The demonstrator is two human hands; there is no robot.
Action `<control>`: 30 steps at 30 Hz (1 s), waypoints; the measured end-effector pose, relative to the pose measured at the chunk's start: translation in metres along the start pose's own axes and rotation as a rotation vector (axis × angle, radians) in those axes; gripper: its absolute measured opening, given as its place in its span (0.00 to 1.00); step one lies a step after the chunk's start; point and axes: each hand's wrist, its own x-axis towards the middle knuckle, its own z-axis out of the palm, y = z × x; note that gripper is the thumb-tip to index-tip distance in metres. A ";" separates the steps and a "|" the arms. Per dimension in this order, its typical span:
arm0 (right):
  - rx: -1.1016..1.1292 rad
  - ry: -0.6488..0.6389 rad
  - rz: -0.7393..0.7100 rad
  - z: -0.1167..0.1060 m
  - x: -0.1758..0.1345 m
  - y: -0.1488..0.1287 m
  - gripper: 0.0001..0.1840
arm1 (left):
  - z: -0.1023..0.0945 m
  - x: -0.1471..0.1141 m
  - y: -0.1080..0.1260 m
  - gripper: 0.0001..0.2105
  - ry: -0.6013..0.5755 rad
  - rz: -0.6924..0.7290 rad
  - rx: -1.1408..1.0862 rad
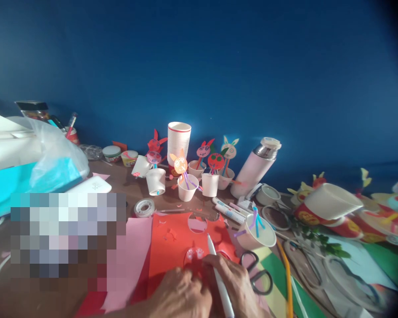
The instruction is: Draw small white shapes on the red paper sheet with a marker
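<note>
Head camera looks down at both hands, close together at the near edge of the surface. The right hand grips a white pen, its tip on a small round face drawn on a sheet of red paper. The left hand presses flat, fingers curled, on the same sheet, holding nothing else. That face looks only partly marked, and a round hole above it shows one disc already cut out. Just right of the hands lie scissors and a paper cup with straws. Pink paper lies to the left, with a tape roll beyond it. Farther off, finished stick faces stand in cups beside a stack of cups and a flask.
</note>
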 end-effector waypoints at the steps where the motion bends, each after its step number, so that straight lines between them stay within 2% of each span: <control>1: 0.004 0.002 0.005 0.000 0.000 0.000 0.10 | -0.015 -0.002 -0.005 0.14 -0.059 -0.023 -0.067; 3: 0.011 -0.005 0.016 0.001 0.000 0.000 0.14 | -0.034 -0.005 -0.017 0.13 0.012 -0.076 -0.102; 5: 0.014 -0.012 0.027 0.002 -0.001 0.000 0.20 | -0.042 -0.008 -0.028 0.17 0.087 -0.100 -0.146; 6: 0.012 -0.015 0.034 0.003 -0.002 0.001 0.22 | -0.044 -0.009 -0.031 0.17 0.084 -0.104 -0.155; 9: 0.004 -0.051 0.066 0.002 -0.005 0.001 0.20 | -0.048 -0.012 -0.033 0.12 0.009 -0.095 -0.109; 11: 0.001 -0.092 0.075 0.000 -0.006 0.001 0.20 | -0.052 -0.014 -0.028 0.08 -0.072 -0.145 -0.114; 14: 0.006 -0.135 0.079 -0.002 -0.008 0.000 0.25 | -0.056 -0.015 -0.017 0.13 -0.145 -0.216 -0.134; 18: 0.013 -0.155 0.102 -0.002 -0.009 0.000 0.29 | -0.056 -0.014 -0.008 0.08 -0.194 -0.131 -0.049; 21: 0.010 -0.140 0.092 -0.002 -0.008 0.001 0.29 | -0.058 -0.011 -0.011 0.09 -0.214 -0.101 0.018; 23: 0.001 -0.145 0.075 -0.004 -0.007 0.000 0.28 | -0.061 -0.009 -0.022 0.04 -0.169 -0.103 -0.027; 26: -0.001 -0.162 0.078 -0.007 -0.005 -0.002 0.20 | -0.063 -0.004 -0.049 0.14 0.010 -0.074 -0.259; 28: -0.006 -0.155 0.078 -0.008 -0.003 -0.004 0.14 | -0.063 -0.001 -0.068 0.10 0.056 -0.053 -0.381; 30: -0.016 -0.121 0.061 -0.007 -0.001 -0.004 0.15 | -0.060 0.003 -0.081 0.04 0.056 -0.044 -0.508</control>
